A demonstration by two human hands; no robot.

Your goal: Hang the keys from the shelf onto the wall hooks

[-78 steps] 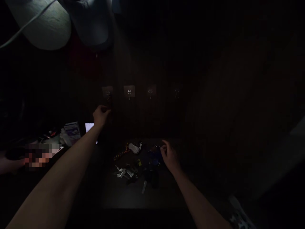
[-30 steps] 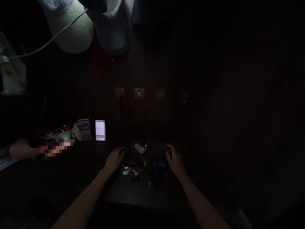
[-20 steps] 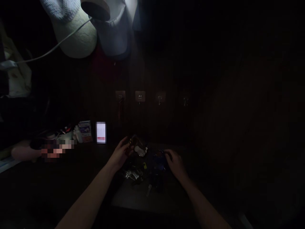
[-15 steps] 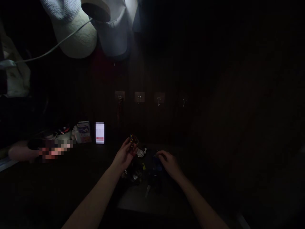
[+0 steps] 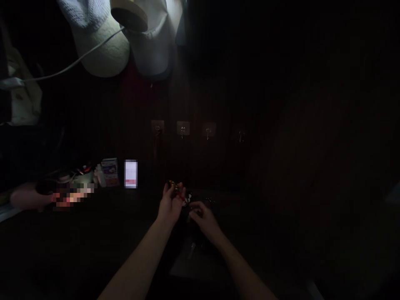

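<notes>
Below hooks point(image 5: 183, 130) | left hand point(image 5: 170, 206): cupped, holding patterned cord point(image 5: 173, 185) | right hand point(image 5: 206, 221): half-curled, grip unclear

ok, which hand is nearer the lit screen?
Left. The left hand is right of the lit screen and lower in view, apart from it; the right hand is farther right, past the left hand.

The left hand point(image 5: 170, 206) partly hides the patterned cord point(image 5: 172, 184).

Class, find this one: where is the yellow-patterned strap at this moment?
In the head view, the yellow-patterned strap is in the left hand, a little left of and below centre, lower than the hooks and right of the lit screen.
</notes>
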